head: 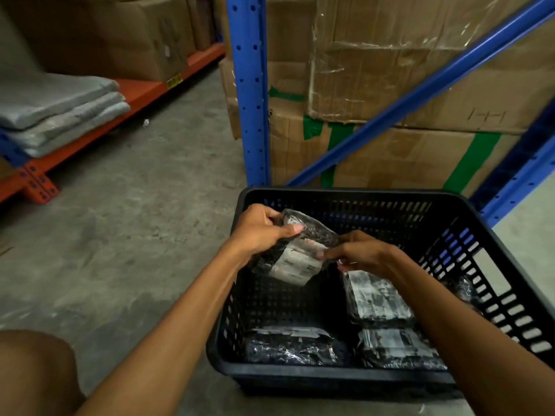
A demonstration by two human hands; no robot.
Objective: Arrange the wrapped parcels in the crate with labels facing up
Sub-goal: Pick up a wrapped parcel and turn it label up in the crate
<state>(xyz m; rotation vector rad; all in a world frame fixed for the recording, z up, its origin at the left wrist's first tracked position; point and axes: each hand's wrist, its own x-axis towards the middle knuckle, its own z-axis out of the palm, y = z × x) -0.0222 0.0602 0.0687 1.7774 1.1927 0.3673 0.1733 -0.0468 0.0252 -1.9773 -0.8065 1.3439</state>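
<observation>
A black slatted plastic crate point(339, 378) stands on the concrete floor in front of me. Over its far left part I hold a dark parcel point(295, 255) in clear wrap, tilted, its white label towards me. My left hand point(259, 228) grips the parcel's upper left end. My right hand point(359, 253) pinches its right edge. On the crate bottom lie three more wrapped parcels: one at the near left point(289, 345), one at the near right point(396, 348) and one behind it point(375, 295), each with white label paper showing on top.
A blue rack upright point(250, 91) and diagonal brace point(420, 94) stand just behind the crate, with taped cardboard boxes point(390, 70) stacked there. At the left an orange shelf beam point(99, 124) carries folded grey pads point(57, 109). My bare knee point(33, 373) is at the bottom left.
</observation>
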